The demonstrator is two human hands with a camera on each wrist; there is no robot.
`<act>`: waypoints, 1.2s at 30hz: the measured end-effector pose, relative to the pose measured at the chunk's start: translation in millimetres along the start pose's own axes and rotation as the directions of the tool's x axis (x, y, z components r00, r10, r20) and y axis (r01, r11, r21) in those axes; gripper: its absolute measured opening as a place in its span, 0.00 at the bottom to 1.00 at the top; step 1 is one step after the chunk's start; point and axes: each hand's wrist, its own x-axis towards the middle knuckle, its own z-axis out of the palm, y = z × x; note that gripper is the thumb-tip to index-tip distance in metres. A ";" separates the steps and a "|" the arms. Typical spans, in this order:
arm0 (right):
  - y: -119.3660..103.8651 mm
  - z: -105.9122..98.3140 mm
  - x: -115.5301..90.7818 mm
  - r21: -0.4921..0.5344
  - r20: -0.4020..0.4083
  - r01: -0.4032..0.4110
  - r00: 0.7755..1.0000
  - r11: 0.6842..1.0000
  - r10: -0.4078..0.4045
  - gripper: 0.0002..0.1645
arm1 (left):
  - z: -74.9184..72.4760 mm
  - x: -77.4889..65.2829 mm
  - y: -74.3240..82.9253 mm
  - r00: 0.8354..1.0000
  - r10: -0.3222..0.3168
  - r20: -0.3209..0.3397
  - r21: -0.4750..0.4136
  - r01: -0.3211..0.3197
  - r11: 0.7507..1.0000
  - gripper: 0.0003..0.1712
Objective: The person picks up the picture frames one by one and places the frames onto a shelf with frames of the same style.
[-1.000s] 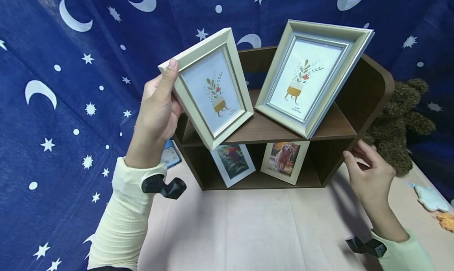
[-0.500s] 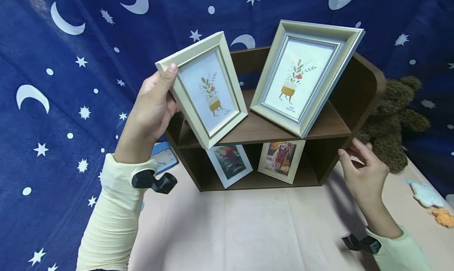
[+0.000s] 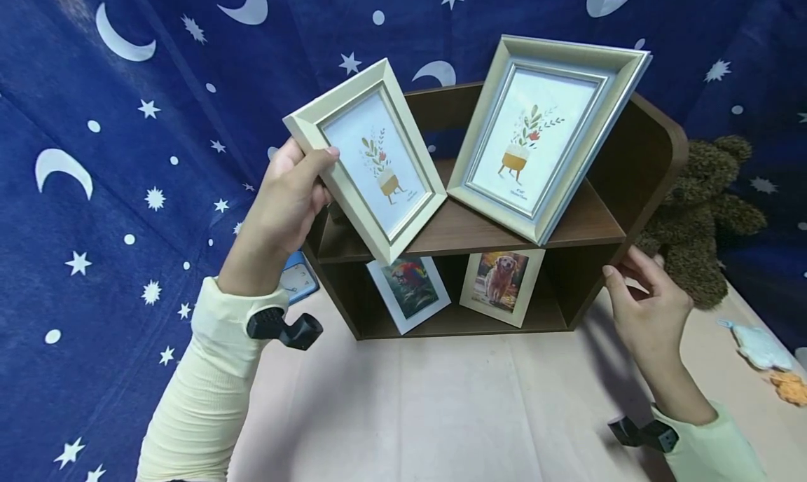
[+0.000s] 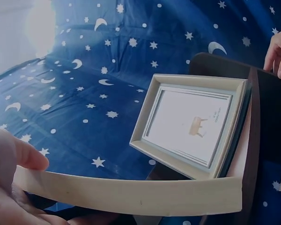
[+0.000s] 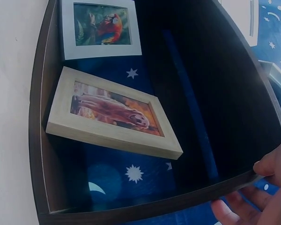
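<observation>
My left hand (image 3: 286,202) grips a cream picture frame (image 3: 309,123) by its left side, thumb on the front and fingers behind. The frame leans at the left of the brown two-tier shelf (image 3: 479,231); whether it touches the upper board I cannot tell. Beside it a larger cream-and-silver picture frame (image 3: 488,104) stands tilted on the upper tier. With thumb and fingers on either side, my right hand (image 3: 652,314) holds the edge of the shelf's right panel. On the lower tier are a white frame with a parrot picture (image 5: 100,51) and a cream frame with a dog picture (image 5: 117,140).
A brown teddy bear (image 3: 702,223) sits right of the shelf. Farther right lie a pale blue soft item (image 3: 761,345) and an orange one (image 3: 788,387). Behind the left wrist is a blue clock-like object (image 3: 299,280). A blue star-patterned cloth (image 3: 157,118) hangs behind.
The frame in my left hand has tilted slightly and its lower corner has moved a little right; my thumb now reaches farther over its front. My right hand keeps its place on the shelf.
</observation>
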 end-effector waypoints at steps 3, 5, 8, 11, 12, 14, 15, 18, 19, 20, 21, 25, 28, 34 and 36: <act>-1.8 0.2 -0.2 0.004 0.004 -0.013 1.000 1.000 0.013 0.27 | 0.7 0.4 -1.4 1.000 0.007 -0.002 -0.013 -0.007 1.000 0.26; -2.4 0.2 -0.3 0.006 0.006 -0.017 1.000 1.000 0.017 0.27 | 0.7 -0.6 -1.4 1.000 0.008 0.004 -0.021 -0.008 1.000 0.27; -2.5 -0.1 -0.6 0.011 0.008 -0.018 1.000 1.000 0.018 0.27 | 1.8 -5.0 -1.0 1.000 0.012 0.010 -0.024 -0.012 1.000 0.28; -1.5 -0.1 -1.6 0.008 0.008 -0.013 1.000 1.000 0.013 0.27 | 4.3 -14.3 0.4 0.999 0.044 -0.002 -0.002 -0.044 0.999 0.31; -1.1 -0.1 -1.7 0.007 0.007 -0.010 1.000 1.000 0.010 0.27 | 5.5 -18.5 1.3 0.998 0.064 -0.015 0.013 -0.064 0.998 0.33; -0.7 -0.1 -1.6 0.009 0.005 -0.008 1.000 1.000 0.008 0.27 | 8.2 -28.8 3.2 0.990 0.126 -0.066 0.041 -0.124 0.991 0.36; -0.7 -0.2 -1.2 0.008 0.004 -0.006 1.000 1.000 0.006 0.26 | 9.6 -34.0 4.2 0.980 0.169 -0.102 0.057 -0.164 0.985 0.37; -1.8 -0.3 0.7 0.011 0.007 -0.008 1.000 1.000 0.008 0.26 | 12.2 -50.1 7.3 0.919 0.330 -0.217 0.111 -0.313 0.943 0.40; -2.4 -0.2 1.2 0.013 0.009 -0.010 1.000 1.000 0.010 0.26 | 12.8 -55.0 8.4 0.887 0.388 -0.250 0.134 -0.365 0.921 0.40; -3.0 -0.2 1.5 0.010 0.011 -0.013 1.000 1.000 0.013 0.25 | 13.4 -59.0 9.6 0.854 0.443 -0.274 0.163 -0.412 0.896 0.39; -3.5 -0.2 1.7 0.008 0.013 -0.013 1.000 1.000 0.013 0.25 | 14.3 -62.2 10.7 0.819 0.490 -0.299 0.186 -0.453 0.872 0.38; -4.5 -0.4 0.9 0.002 0.010 -0.022 1.000 1.000 0.022 0.26 | 18.4 -70.0 11.2 0.715 0.612 -0.339 0.273 -0.548 0.791 0.34; -3.7 -0.1 0.6 0.004 0.006 -0.017 1.000 1.000 0.017 0.26 | 21.7 -73.0 4.5 0.657 0.669 -0.348 0.315 -0.591 0.743 0.32; -2.6 -0.3 -1.6 0.009 0.026 -0.021 0.999 1.000 0.020 0.23 | 23.7 -78.6 -17.6 0.574 0.780 -0.248 0.392 -0.678 0.623 0.21; -3.7 -2.6 -3.2 -0.002 0.034 -0.035 0.999 0.999 0.035 0.22 | 22.7 -80.3 -23.4 0.575 0.799 -0.177 0.404 -0.698 0.592 0.18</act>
